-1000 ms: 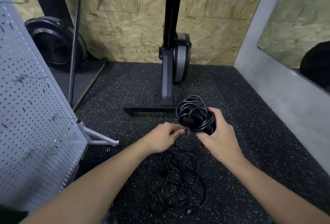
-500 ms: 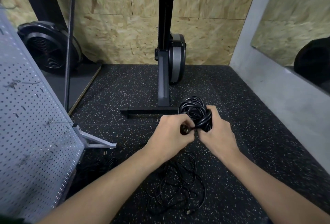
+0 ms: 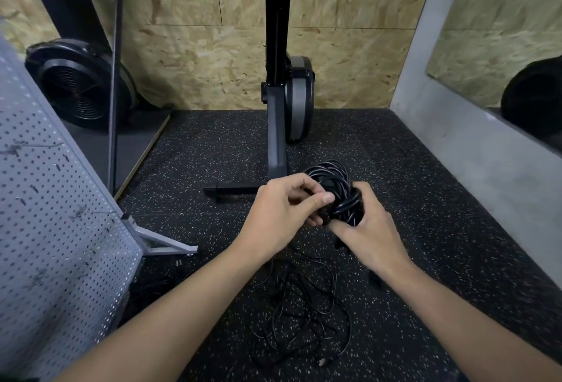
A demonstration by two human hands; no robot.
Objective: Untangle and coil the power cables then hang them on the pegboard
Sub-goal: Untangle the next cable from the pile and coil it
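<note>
The coiled black power cable (image 3: 333, 187) is held in the air between both hands, above the speckled rubber floor (image 3: 425, 199) and just in front of the foot of a black exercise-machine stand (image 3: 277, 144). The left hand (image 3: 282, 214) has its fingers curled in, with thumb and forefinger pinching a strand at the coil's near-left edge. The right hand (image 3: 368, 226) wraps its fingers round the bundle from the right, and its thumb lies along the underside.

By the look of it, the step in hand is securing this coil — probably winding or tucking the free end round the loops, though the end itself is hidden between the hands. The next move calls for a firm hold with the right hand so the loops do not spring apart while the left finishes the wrap. The bundle then has to go well to the left, to a hook (image 3: 91, 212) on the grey pegboard (image 3: 54, 229).

A second cable (image 3: 304, 314) lies in a loose tangle on the floor below the forearms — not yet dealt with.
</note>
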